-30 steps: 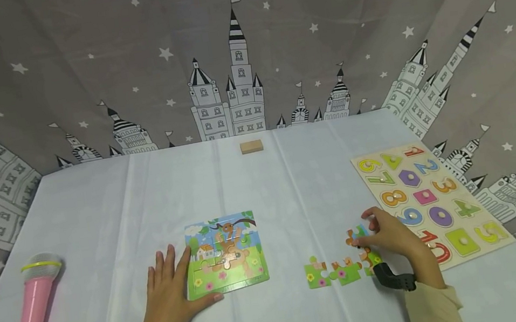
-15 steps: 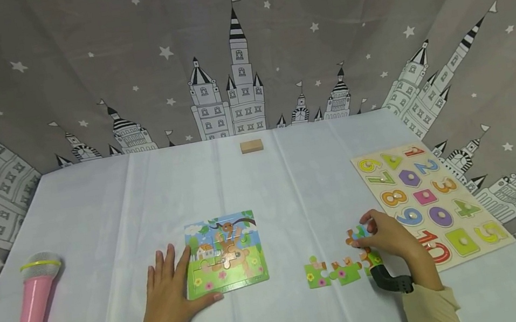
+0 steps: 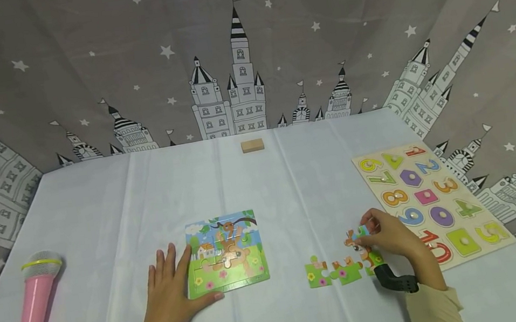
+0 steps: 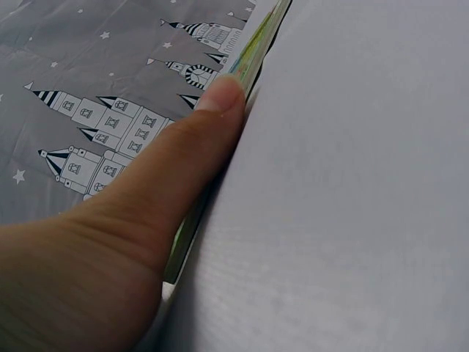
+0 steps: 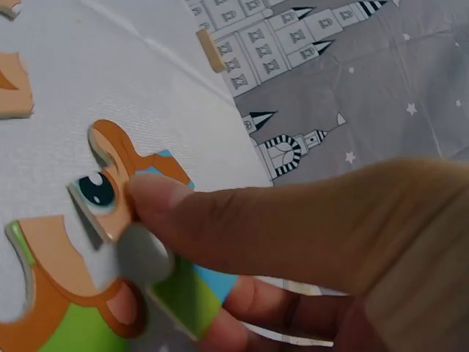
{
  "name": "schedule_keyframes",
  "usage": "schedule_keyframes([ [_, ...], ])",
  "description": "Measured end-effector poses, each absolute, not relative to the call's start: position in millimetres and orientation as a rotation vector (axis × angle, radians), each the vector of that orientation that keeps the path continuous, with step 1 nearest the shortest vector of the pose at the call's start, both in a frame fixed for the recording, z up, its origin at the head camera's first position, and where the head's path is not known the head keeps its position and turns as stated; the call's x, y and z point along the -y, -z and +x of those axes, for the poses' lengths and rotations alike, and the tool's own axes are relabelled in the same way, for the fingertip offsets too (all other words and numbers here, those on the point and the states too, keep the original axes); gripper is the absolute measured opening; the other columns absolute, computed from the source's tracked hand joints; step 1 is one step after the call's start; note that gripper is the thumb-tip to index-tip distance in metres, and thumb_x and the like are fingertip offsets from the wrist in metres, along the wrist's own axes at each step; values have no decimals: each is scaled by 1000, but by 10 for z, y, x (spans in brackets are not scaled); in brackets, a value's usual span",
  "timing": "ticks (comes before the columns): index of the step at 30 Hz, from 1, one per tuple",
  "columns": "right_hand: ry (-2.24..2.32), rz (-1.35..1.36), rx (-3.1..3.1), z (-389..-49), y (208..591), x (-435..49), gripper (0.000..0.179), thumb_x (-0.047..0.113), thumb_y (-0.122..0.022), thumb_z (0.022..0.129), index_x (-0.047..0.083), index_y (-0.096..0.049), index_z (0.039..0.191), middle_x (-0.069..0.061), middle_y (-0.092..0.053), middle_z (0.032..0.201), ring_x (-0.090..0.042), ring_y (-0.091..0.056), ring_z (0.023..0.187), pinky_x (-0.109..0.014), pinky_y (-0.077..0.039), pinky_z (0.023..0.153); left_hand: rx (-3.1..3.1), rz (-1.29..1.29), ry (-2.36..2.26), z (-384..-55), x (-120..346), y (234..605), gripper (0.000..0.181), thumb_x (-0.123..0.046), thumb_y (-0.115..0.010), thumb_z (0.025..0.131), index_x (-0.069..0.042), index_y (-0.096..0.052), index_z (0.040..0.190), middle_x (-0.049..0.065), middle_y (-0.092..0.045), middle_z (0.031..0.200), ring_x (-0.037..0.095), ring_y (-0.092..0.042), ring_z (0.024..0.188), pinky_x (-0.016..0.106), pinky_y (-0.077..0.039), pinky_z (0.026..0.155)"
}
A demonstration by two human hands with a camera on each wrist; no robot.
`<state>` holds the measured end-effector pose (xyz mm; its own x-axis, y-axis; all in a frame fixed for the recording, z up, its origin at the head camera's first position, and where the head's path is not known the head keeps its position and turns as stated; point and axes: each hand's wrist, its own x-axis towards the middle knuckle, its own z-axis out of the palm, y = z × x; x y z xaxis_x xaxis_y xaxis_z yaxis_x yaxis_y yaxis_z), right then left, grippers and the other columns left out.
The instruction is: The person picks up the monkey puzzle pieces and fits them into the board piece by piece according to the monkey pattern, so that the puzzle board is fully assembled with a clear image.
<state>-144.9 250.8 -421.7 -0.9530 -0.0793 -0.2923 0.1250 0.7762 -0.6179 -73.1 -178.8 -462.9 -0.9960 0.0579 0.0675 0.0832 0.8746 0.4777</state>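
Right grip [image 3: 391,230] over the right half of the counter [image 3: 183,187], thumb and fingers pinched together on a single puzzle piece [image 5: 110,158]. The piece carried a painted eye and sat tilted, one side clear of the surface. Loose pieces [image 3: 348,274] lay just beside and nearer the person. Left grip [image 3: 169,284] was spread wide, holding nothing, its thumb along the near edge of the picture puzzle [image 3: 235,284] (whether it pressed or merely rested, the observer could not tell).

Risks, as judged: the piece was thin and caught near its edge, so a loosened pinch might drop it or flip it face down. A low sweep of the wrist could let the black wrist fitting [image 3: 396,280] scatter the loose pieces. A careless push from the left thumb might skid the picture puzzle.

Surface: white cloth, lengthwise creases. A pink microphone [image 3: 38,315] lay far left, a small wooden block [image 3: 252,146] near the back edge, a number board [image 3: 408,162] at the right. Behind, a grey curtain [image 3: 114,38] hung, printed with castles and stars.
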Motion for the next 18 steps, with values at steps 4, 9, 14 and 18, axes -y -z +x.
schedule_keyframes([
  [4,1026,-9,-2659,-1447,4206,-2547,33,22,-72,75,4,-57,98,-5,-54,81,-15,-48,71,-25,-41,59,2994,-110,761,-734,1783,4631,109,-66,-69,59,-9,-27,142,27,-13,149,42,0,139,54,4,112],
  [9,1081,-41,-2628,-1446,4193,-2565,28,22,-68,80,4,-58,99,-6,-60,84,-14,-52,73,-24,-44,61,3006,-104,765,-736,1784,4625,110,-66,-69,59,-9,-27,143,27,-12,149,43,0,139,54,4,112],
  [14,1165,-64,-2572,-1443,4201,-2551,26,22,-67,81,6,-58,99,-6,-60,84,-14,-54,72,-23,-45,60,3015,-105,759,-738,1785,4623,110,-67,-68,59,-9,-26,143,27,-11,149,43,1,139,55,4,112],
  [18,1235,-118,-2534,-1446,4212,-2507,27,22,-67,81,5,-57,99,-6,-60,83,-13,-55,70,-22,-46,59,3001,-113,753,-738,1780,4631,109,-66,-69,59,-8,-27,142,28,-12,149,43,0,139,55,3,112],
])
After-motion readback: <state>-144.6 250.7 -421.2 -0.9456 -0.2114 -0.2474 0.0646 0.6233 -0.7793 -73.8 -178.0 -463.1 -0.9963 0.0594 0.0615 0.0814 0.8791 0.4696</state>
